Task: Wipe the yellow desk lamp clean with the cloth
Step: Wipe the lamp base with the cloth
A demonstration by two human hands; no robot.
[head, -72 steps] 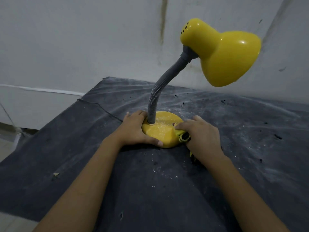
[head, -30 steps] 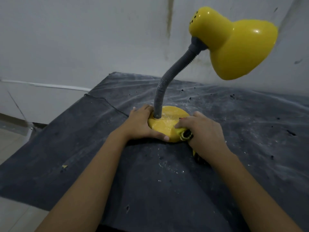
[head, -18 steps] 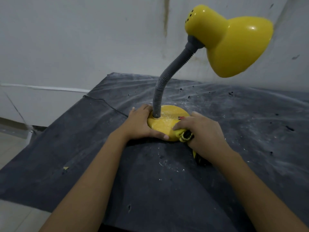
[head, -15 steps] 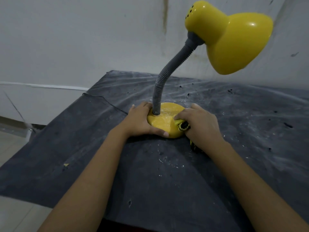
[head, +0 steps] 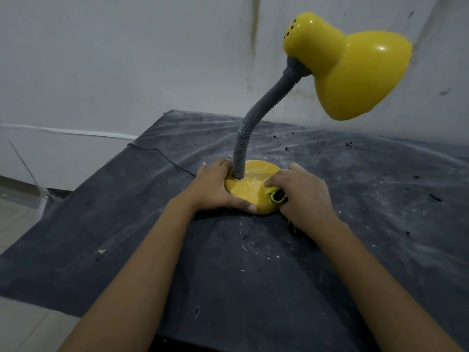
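The yellow desk lamp stands on a dark covered table, its round base (head: 250, 185) dusted with white specks. A grey flexible neck (head: 256, 123) rises to the yellow shade (head: 355, 72) at the upper right. My left hand (head: 215, 189) grips the left side of the base, thumb along its front rim. My right hand (head: 302, 196) grips a yellow-and-black cloth (head: 276, 195) and presses it against the base's right front edge. Most of the cloth is hidden under that hand.
The dark sheet (head: 127, 237) on the table is streaked with white dust and has small holes. A thin black cord (head: 162, 154) runs off the left side. A pale wall (head: 127, 59) stands close behind. The table's left edge drops to a tiled floor (head: 15, 219).
My right hand with the cloth has made small strokes along the base's right front edge. The left hand has kept its hold on the base. The camera view shifted slightly.
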